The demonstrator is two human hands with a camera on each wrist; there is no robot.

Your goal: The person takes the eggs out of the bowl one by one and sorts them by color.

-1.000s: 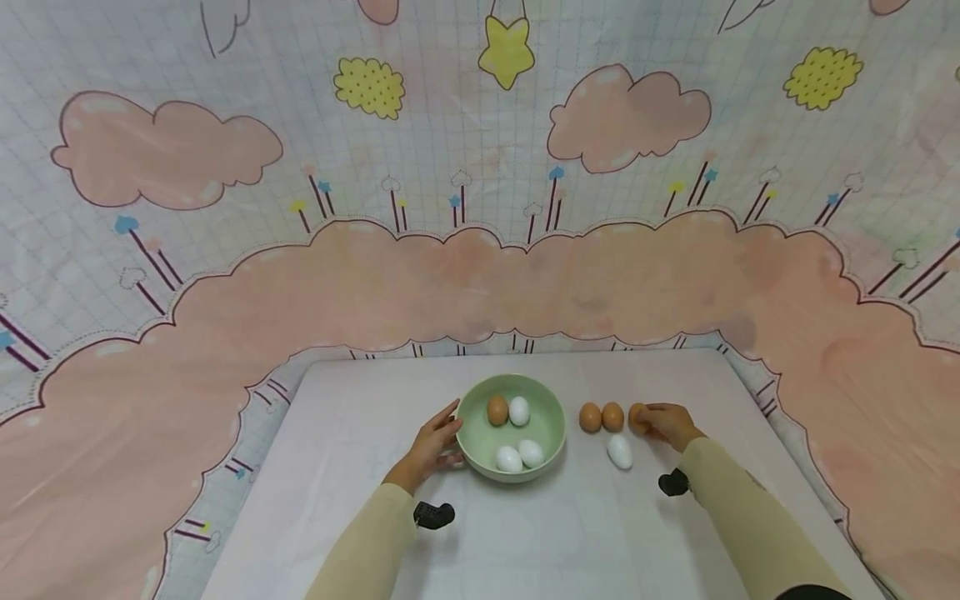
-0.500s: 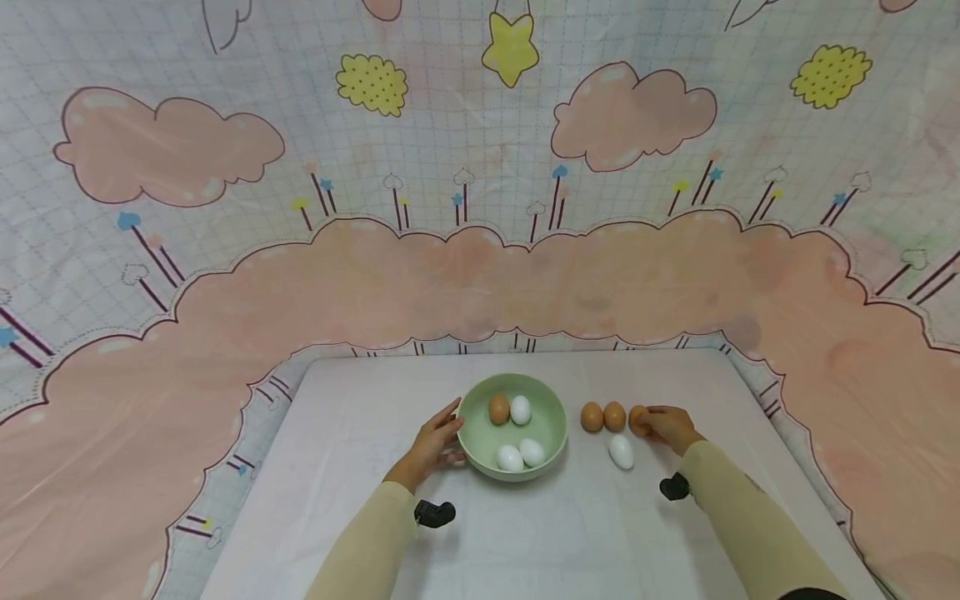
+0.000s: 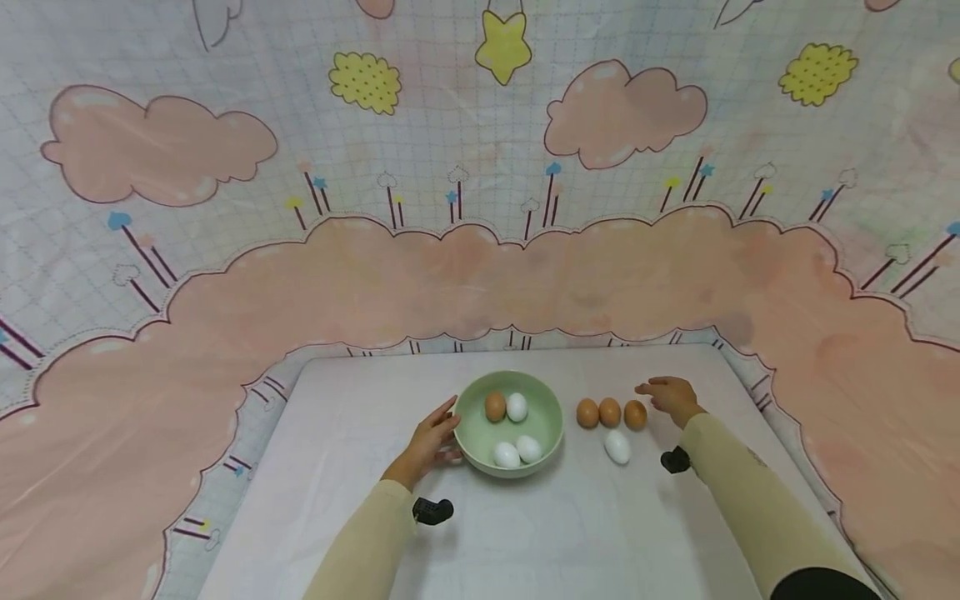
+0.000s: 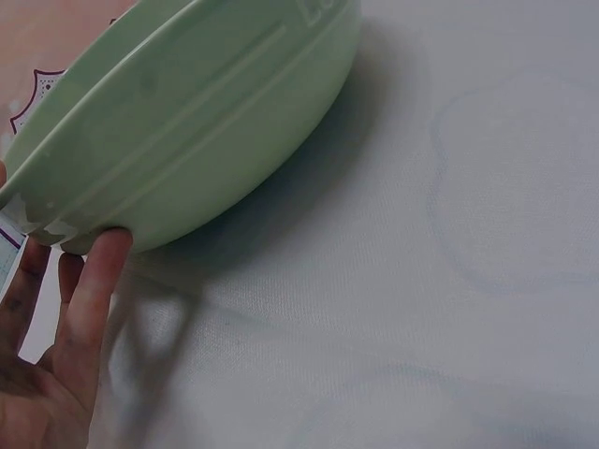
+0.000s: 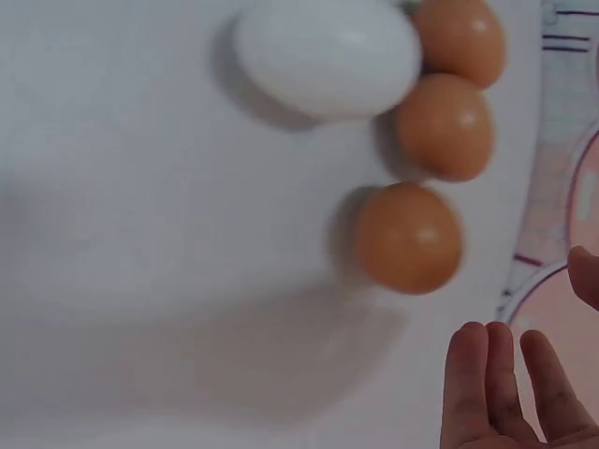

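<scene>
My left hand (image 3: 431,442) rests against the left side of a pale green bowl (image 3: 474,429), fingers fairly straight; in the left wrist view its fingertips (image 4: 110,245) touch the outer wall. Inside the bowl lie a brown egg (image 3: 495,407), a white egg (image 3: 516,407) beside it, and two more white eggs (image 3: 517,452) near the front. Right of the bowl, several brown eggs (image 3: 610,413) form a row, with a white egg (image 3: 617,447) in front. My right hand (image 3: 672,397) hovers past the rightmost brown egg (image 5: 409,238), fingers extended, holding nothing.
A white cloth-covered table (image 3: 547,533) bears everything. Behind it hangs a patterned cloth (image 3: 480,283) with pink clouds and stars. Dark wrist devices (image 3: 433,512) sit at both sleeves.
My right hand has let go of the rightmost brown egg and moved up and away from it, toward the back. The left hand stays at the bowl; the head view shifted slightly.
</scene>
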